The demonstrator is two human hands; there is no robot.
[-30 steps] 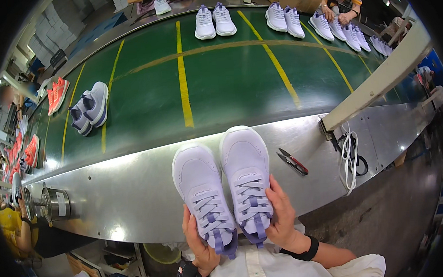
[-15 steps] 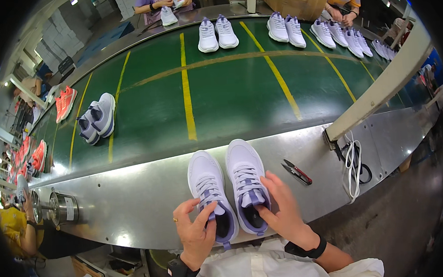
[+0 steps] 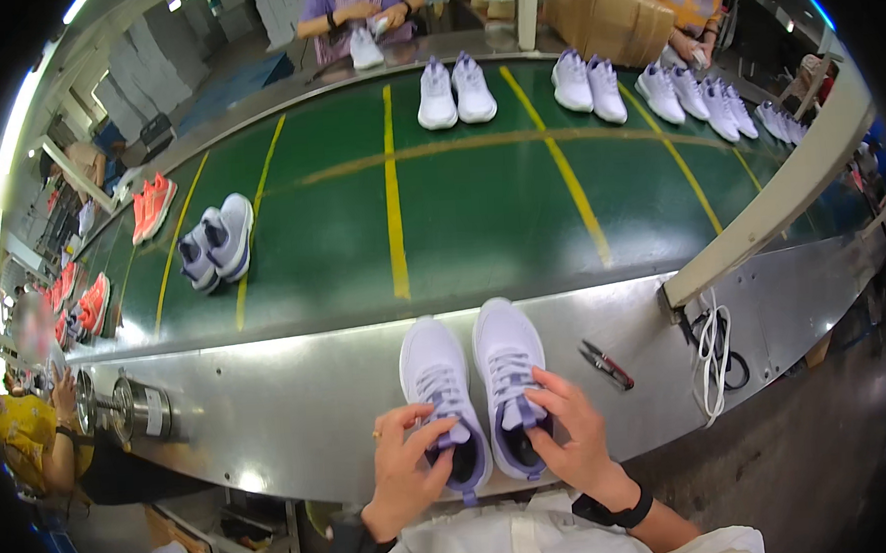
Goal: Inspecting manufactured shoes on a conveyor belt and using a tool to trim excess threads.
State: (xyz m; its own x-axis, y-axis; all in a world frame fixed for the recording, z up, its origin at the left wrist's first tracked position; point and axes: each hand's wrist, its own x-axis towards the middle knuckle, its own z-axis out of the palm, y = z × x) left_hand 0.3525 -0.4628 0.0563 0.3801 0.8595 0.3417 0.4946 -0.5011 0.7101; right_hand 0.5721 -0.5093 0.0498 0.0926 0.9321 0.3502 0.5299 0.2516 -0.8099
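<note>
Sneakers, a pale lavender lace-up pair, stood side by side on the metal tabletop just in front of me, toes toward the green conveyor belt. My left hand was at the tongue of the left one, index finger and thumb bent with a gap between them. My right hand was at the tongue of the other, fingers curved over its side and thumb by the opening. I could not tell whether either was pinching the fabric. To the right lay thread snips with red on the handles, and beyond them a looped white cord near the foot of a pale post. On the belt, a grey-and-purple pair of shoes leaned together at left, near coral shoes; white pairs lined its far side. A steel canister lay at my left.
</note>
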